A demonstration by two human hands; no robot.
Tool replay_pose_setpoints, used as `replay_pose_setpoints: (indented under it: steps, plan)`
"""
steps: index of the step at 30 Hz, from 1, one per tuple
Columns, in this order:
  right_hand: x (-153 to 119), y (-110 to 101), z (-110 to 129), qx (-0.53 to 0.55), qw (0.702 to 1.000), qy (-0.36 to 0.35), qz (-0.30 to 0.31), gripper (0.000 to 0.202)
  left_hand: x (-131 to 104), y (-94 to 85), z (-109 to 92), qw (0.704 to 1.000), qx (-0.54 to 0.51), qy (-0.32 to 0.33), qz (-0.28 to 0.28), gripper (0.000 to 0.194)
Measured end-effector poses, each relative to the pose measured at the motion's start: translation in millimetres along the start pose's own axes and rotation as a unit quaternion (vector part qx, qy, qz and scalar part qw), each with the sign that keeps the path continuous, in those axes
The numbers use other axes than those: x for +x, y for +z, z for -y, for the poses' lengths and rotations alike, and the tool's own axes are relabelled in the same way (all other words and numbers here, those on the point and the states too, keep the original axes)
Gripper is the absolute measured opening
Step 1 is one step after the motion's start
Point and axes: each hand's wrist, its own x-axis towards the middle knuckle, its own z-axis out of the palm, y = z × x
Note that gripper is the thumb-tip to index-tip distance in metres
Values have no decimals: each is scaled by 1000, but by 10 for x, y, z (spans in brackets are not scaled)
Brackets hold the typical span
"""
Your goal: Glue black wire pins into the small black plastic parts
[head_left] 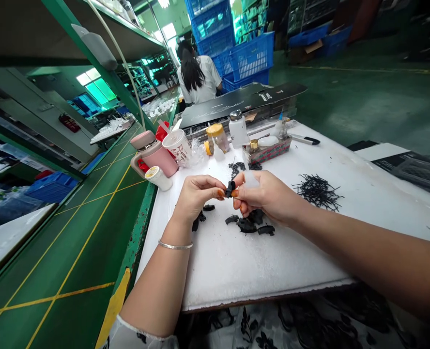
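Observation:
Above the white worktop (273, 266), my left hand (197, 195) and my right hand (261, 195) meet at a small black plastic part (230, 188). Thumb and fingers of my left hand pinch its left side, while my right hand grips the right side. A whitish translucent piece, perhaps a small bottle (251, 179), also shows in my right hand; its full shape is hidden. Several curved black parts (247, 225) lie just below my right hand, and a few more black parts (200, 218) rest beside my left wrist.
A pile of thin black sticks (318, 192) lies on the right. Behind my hands stand a pink mug (157, 157), a white cup (177, 145), a yellow-lidded jar (218, 138), a white bottle (238, 130) and a patterned box (271, 150). A person (198, 75) sits beyond, near blue crates (251, 58).

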Motion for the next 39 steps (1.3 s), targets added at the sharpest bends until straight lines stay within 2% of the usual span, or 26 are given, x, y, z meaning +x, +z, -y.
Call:
replay_pose_setpoints:
  steps: [5, 9, 12, 15, 18, 21, 23, 26, 31, 39]
  plan:
    - [19, -19, 14, -70, 994, -62, -55, 19, -7, 48, -8, 999, 9, -8, -37, 14]
    - [11, -41, 28, -188, 967, -146, -91, 17, -9, 60, -32, 998, -5, -7, -54, 18]
    - [-10, -61, 30, -313, 914, -226, -125, 12, -14, 60, -78, 997, -31, 2, -65, 17]
    - [-26, -87, 30, -412, 850, -292, -149, 12, -41, 86, -156, 998, -41, 18, -40, 19]
    - [-25, -111, 28, -444, 801, -364, -170, 14, -89, 147, -241, 999, -36, 25, 4, 26]
    - [-21, -121, 27, -449, 775, -408, -177, 19, -130, 199, -283, 999, -26, 21, 16, 21]
    - [-25, -119, 30, -451, 774, -406, -179, 21, -140, 209, -279, 1000, -17, 20, 9, 15]
    - [-36, -109, 46, -442, 792, -376, -190, 20, -128, 192, -250, 1000, -17, 19, -1, 12]
    - [-62, -95, 70, -416, 826, -336, -176, 24, -108, 166, -238, 999, -52, 8, -5, 28]
    - [-16, -102, 47, -431, 826, -327, -160, 27, -80, 137, -199, 993, -76, -92, -8, 29]
